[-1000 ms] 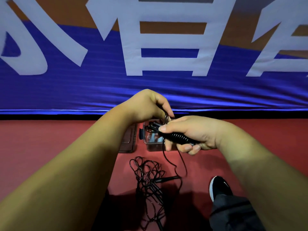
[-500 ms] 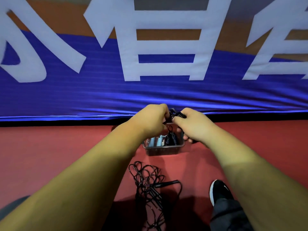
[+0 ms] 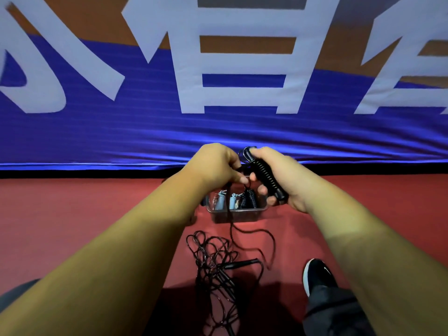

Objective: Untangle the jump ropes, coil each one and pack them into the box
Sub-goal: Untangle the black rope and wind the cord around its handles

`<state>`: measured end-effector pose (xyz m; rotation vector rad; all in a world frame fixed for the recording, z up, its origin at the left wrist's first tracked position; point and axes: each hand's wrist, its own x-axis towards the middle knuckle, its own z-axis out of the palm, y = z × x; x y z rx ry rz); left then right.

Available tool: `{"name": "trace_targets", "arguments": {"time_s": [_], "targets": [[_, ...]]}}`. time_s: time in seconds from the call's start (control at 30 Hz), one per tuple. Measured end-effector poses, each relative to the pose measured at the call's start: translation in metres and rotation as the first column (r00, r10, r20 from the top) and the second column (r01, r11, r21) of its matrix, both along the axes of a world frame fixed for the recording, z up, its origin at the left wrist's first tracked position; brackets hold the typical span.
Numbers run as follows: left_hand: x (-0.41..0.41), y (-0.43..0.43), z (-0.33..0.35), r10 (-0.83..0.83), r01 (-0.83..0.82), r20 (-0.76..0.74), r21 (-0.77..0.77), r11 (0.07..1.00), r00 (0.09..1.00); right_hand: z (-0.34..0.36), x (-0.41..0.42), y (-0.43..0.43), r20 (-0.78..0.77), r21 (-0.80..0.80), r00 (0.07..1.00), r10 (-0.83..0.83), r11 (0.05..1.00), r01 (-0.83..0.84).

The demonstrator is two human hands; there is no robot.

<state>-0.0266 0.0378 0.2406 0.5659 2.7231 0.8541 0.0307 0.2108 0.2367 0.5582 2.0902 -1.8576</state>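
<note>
While right hand [image 3: 287, 174] grips black ribbed handle [image 3: 265, 175], left hand [image 3: 215, 166] pinches cord [image 3: 231, 224] over box [image 3: 236, 216].

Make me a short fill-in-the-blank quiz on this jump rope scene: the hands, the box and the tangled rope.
1. The right hand grips a black ribbed jump-rope ____.
2. The clear box sits on a ____ floor.
3. The tangled rope lying in front of the box is ____ in colour.

Missing words: handle; red; black.
</note>
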Motion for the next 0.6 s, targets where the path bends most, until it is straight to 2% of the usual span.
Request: {"name": "trace_targets", "arguments": {"time_s": [0.07, 0.13, 0.2, 0.23, 0.3, 0.37, 0.4, 0.5, 0.6], "targets": [[-0.001, 0.0, 0.001, 0.015, -0.016, -0.046, -0.036, 0.999, 0.999, 0.001, 0.001, 0.0, -0.008, -0.016, 0.999, -0.038, 0.999, 0.038], [0.0, 0.0, 0.002, -0.004, -0.014, -0.156, -0.111, 0.994, 0.988, 0.0, 0.002, -0.001, -0.02, -0.016, 0.998, -0.06, 0.998, 0.059], [0.002, 0.001, -0.002, 0.029, -0.05, -0.21, -0.097, 0.994, 0.977, -0.001, 0.002, -0.002, -0.043, -0.009, 0.996, -0.08, 0.997, 0.08], [0.002, 0.001, -0.004, 0.068, -0.071, -0.154, -0.013, 0.997, 0.986, -0.001, 0.001, -0.002, -0.06, -0.011, 0.994, -0.095, 0.995, 0.095], [0.003, 0.0, -0.005, 0.077, -0.116, 0.143, 0.297, 0.948, 0.987, 0.001, -0.001, -0.001, -0.088, -0.02, 0.988, -0.126, 0.992, 0.125], [0.007, -0.002, 0.002, -0.047, -0.203, 0.405, 0.552, 0.809, 0.913, 0.002, -0.002, 0.0, -0.106, -0.007, 0.985, -0.136, 0.991, 0.136], [0.009, -0.002, 0.007, -0.109, -0.263, 0.502, 0.611, 0.746, 0.858, 0.002, -0.002, 0.0, -0.115, 0.007, 0.985, -0.131, 0.991, 0.133], [0.016, 0.002, 0.017, -0.142, -0.428, 0.671, 0.607, 0.67, 0.728, -0.001, -0.002, -0.003, -0.148, 0.083, 0.984, -0.102, 0.99, 0.115], [0.012, 0.003, 0.017, -0.129, -0.53, 0.723, 0.603, 0.597, 0.678, 0.001, -0.001, -0.005, -0.163, 0.104, 0.983, -0.078, 0.99, 0.096]]}}
